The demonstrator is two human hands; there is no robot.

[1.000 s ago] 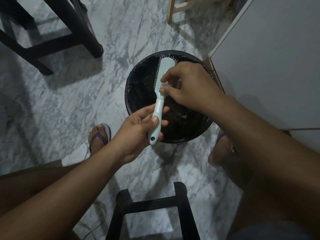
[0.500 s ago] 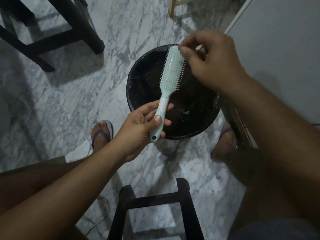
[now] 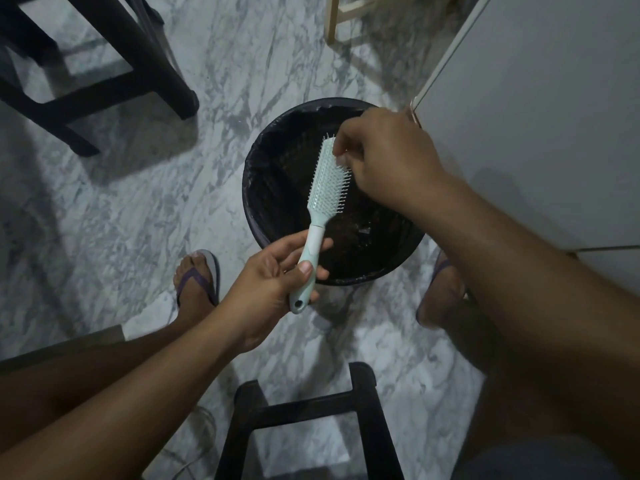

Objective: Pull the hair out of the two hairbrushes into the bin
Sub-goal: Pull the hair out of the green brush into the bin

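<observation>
A mint-green hairbrush (image 3: 325, 181) is held over a round black bin (image 3: 263, 188) lined with a dark bag, bristles facing up and right. My left hand (image 3: 277, 275) grips its handle near the bin's front rim. My right hand (image 3: 384, 157) is at the upper right side of the brush head, fingertips pinched together among the bristles. Whether hair is between those fingertips is too small to tell. Only one hairbrush is in view.
Marble floor all around. A black stool frame (image 3: 86, 64) stands at the upper left, another black stool (image 3: 308, 417) at the bottom centre. A white cabinet side (image 3: 536, 116) is right beside the bin. My feet in sandals (image 3: 197, 282) flank the bin.
My right hand went from the base of the bristles up past the brush tip, then came back down to the upper bristles. The brush tilted slightly; my left hand kept its grip.
</observation>
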